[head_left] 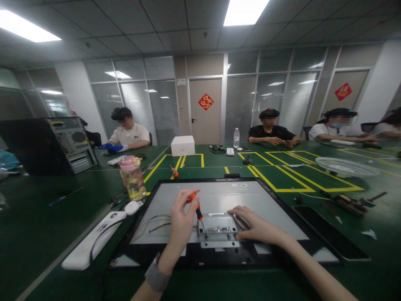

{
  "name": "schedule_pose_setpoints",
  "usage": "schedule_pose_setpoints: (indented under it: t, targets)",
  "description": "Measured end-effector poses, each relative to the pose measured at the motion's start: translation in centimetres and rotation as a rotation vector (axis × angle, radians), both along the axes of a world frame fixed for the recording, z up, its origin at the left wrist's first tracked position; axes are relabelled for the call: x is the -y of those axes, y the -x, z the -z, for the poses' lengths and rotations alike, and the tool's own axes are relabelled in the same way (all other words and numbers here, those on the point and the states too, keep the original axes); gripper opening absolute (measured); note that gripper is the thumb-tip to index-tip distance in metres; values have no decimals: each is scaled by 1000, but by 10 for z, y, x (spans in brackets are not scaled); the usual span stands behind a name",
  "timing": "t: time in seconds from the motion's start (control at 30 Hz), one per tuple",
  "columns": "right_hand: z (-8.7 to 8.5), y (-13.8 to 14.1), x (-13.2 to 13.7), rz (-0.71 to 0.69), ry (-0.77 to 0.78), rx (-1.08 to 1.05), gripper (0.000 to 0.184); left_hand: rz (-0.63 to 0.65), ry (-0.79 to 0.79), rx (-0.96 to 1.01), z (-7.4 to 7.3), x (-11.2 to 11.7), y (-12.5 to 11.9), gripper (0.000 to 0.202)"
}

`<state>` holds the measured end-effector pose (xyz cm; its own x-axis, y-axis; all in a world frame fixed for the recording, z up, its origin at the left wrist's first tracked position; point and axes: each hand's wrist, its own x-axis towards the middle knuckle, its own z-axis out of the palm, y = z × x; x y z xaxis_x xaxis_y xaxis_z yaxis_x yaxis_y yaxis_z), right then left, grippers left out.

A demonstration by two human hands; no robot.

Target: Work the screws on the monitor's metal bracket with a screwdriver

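My left hand (184,213) grips the orange end of an orange-and-black screwdriver (198,209). The screwdriver leans, and its thin shaft points down at a metal bracket (216,242) with a row of ports. Whether the tip sits in a screw is too small to tell. On the bracket's right side rests my right hand (253,225), its fingers spread along the edge. Beneath both hands lies a flat display panel (269,205) with a black frame, metal back facing up. Thin wires (155,225) run across the panel left of the bracket.
Left of the panel are a white power strip (94,242) and a pink-lidded bottle (133,179). A black phone-like slab (330,232) lies at the right. Further back stand a white box (183,146), a water bottle (236,137) and a computer case (67,144). Several people sit across the table.
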<state>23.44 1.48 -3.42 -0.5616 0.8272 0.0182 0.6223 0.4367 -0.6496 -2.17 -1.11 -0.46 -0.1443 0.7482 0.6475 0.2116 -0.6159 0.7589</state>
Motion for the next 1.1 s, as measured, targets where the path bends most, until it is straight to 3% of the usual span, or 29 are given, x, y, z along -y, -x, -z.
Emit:
schedule_pose_setpoints:
  t: [1.1]
  targets:
    - [0,2,1,17,-24,9,70,81,17,-31,-1,0,1,23]
